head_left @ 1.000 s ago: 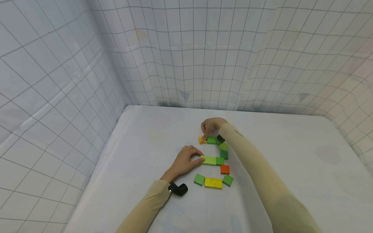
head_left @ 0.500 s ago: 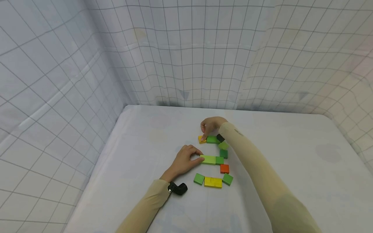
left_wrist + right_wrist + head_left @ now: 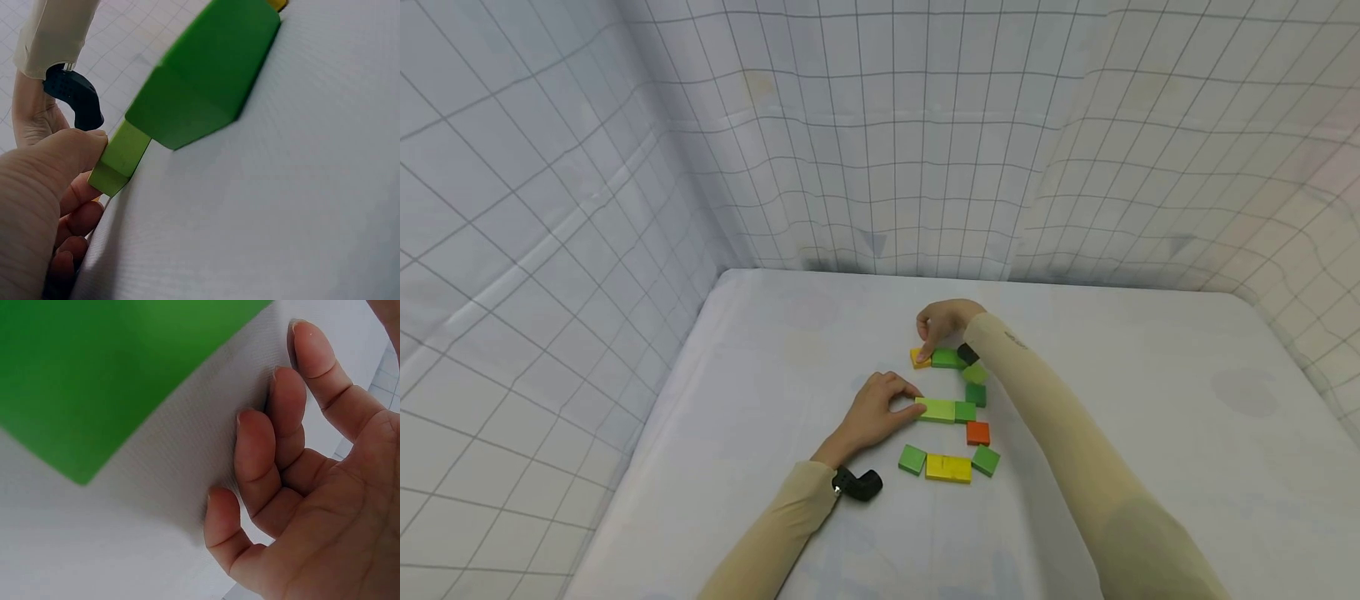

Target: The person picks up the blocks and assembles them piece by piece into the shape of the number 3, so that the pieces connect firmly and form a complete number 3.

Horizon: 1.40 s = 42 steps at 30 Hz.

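Note:
In the head view my left hand [image 3: 876,411] pinches the left end of a light-green block [image 3: 936,410] between thumb and finger. The left wrist view shows that block [image 3: 117,161] in the pinch, beyond a green block [image 3: 203,72] close to the camera. My right hand [image 3: 942,319] has one digit extended down onto an orange-yellow block [image 3: 921,359], beside a green block [image 3: 946,358]. In the right wrist view the fingers curl loosely beside a large green surface [image 3: 100,369], with nothing seen between them. The orange-yellow block is hidden there.
Right of the light-green block lies a green block [image 3: 965,412]. A lime block [image 3: 974,374], a dark-green block [image 3: 976,395] and a red block [image 3: 977,433] run down the right. Nearer are a yellow block [image 3: 948,468] and green blocks [image 3: 912,460]. Grid-patterned cloth [image 3: 872,150] hangs behind.
Both hands keep their places on the blocks. The whole scene shifts very slightly upward in the head view; no block moves relative to the others.

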Motion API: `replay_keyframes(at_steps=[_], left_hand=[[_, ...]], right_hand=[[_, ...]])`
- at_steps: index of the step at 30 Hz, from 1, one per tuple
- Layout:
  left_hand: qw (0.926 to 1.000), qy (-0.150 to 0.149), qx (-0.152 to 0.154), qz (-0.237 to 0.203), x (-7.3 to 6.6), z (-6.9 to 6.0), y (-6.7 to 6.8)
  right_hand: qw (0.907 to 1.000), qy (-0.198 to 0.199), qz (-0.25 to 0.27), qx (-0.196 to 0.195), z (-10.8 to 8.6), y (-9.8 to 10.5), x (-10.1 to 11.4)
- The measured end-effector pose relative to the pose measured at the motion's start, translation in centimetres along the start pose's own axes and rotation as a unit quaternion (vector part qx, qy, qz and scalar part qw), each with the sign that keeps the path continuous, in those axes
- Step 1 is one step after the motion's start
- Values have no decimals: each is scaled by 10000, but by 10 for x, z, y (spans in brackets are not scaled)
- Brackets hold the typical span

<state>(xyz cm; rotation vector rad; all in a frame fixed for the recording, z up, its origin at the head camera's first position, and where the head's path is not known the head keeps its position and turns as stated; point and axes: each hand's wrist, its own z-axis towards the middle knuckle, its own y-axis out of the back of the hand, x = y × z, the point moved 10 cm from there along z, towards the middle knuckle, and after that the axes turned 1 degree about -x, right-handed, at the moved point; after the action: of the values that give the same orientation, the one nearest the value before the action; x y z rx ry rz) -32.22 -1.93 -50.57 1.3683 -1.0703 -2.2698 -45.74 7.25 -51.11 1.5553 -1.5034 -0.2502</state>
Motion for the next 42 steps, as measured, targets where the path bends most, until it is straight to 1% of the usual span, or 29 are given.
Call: replay_keyframes(at_steps=[5, 13, 22, 33, 42], left_hand=[[10000, -11, 13, 15, 0, 1, 0], [10000, 4, 31, 24, 0, 1, 1], [10000, -10, 0, -15, 1, 1, 1], [10000, 7, 8, -39, 3, 0, -1], [10000, -1, -13, -60, 3, 0, -1]], right_hand=[[10000, -31, -46, 9, 0, 1, 0], [10000, 55, -40, 35, -1, 2, 3], [10000, 15, 39, 74, -2, 1, 2], [9999, -63, -55, 137, -1, -1, 1], [9998, 27, -98, 179, -1, -1, 2]])
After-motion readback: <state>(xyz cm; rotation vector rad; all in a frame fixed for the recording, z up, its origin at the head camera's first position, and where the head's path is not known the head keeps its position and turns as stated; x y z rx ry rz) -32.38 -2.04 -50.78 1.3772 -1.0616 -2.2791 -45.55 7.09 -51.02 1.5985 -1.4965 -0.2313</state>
